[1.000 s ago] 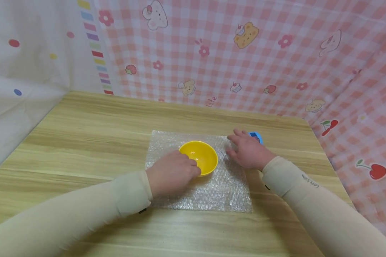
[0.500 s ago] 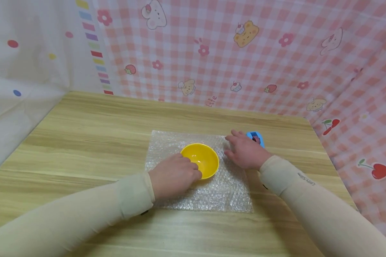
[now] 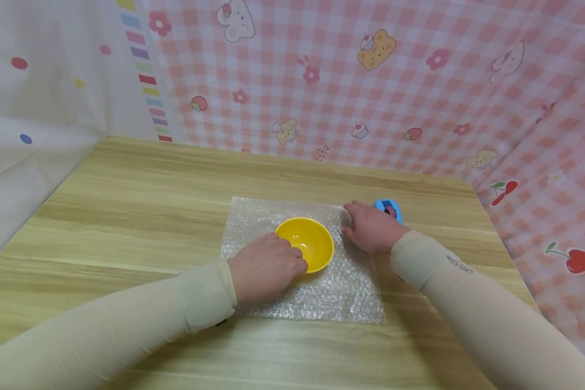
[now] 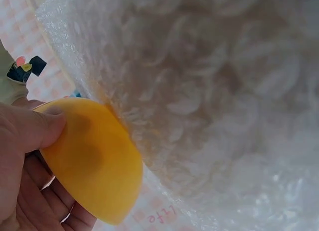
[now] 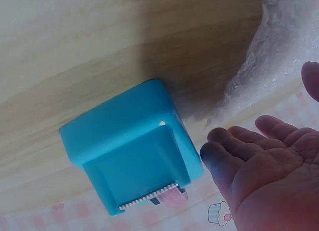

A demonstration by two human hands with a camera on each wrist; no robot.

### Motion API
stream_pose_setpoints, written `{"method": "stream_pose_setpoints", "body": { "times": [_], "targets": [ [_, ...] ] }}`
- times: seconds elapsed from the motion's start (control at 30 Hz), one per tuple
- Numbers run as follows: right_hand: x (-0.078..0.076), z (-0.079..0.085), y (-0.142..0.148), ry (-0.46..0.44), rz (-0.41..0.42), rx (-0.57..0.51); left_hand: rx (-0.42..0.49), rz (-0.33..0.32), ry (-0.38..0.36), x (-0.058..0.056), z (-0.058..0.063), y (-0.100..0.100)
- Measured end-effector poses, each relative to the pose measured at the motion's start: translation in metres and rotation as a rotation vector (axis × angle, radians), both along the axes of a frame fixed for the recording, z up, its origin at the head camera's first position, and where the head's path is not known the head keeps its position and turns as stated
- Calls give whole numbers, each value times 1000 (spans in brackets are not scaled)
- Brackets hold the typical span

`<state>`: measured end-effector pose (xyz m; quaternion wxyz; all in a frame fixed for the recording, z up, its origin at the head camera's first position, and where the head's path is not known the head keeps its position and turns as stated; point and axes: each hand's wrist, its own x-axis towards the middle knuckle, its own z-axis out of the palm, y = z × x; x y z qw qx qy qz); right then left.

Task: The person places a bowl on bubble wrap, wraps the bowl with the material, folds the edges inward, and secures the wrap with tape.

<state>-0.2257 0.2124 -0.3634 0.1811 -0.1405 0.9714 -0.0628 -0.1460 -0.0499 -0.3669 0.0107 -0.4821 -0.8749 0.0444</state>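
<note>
A yellow bowl sits upright on a sheet of bubble wrap. My left hand grips its near-left rim, the fingers curled over into the bowl. In the left wrist view, the thumb presses the outside of the yellow bowl. To the right, my right hand hovers near the bubble wrap's right edge, fingers extended and holding nothing. In the right wrist view, a blue tape dispenser with a toothed cutting edge stands beside the fingers of my right hand.
The wooden table runs under everything. A pink checked cloth hangs behind and to the right, with a white dotted cloth on the left. The blue tape dispenser is partly hidden behind the right hand.
My left hand and the yellow bowl have shifted slightly right and nearer. My right hand has barely moved, still holding nothing.
</note>
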Motion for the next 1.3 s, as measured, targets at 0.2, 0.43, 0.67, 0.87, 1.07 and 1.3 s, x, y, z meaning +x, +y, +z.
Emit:
{"method": "stream_pose_setpoints", "body": {
  "times": [0.2,0.43,0.67,0.87,1.07,1.3],
  "targets": [
    [-3,0,-1,-34,-16,1,-10,6,-15,0,2,1],
    [-7,-3,-2,-22,-5,26,-9,0,-10,0,3,1],
    [-10,-7,-3,-10,6,28,-11,-5,-12,0,3,2],
    [-10,-6,-5,-20,-23,18,-24,4,-30,0,4,3],
    [-10,-2,-7,-9,-18,24,-25,6,-28,0,3,3],
    [-8,5,-9,-44,-105,-16,-28,6,-29,1,2,2]
  ]
}}
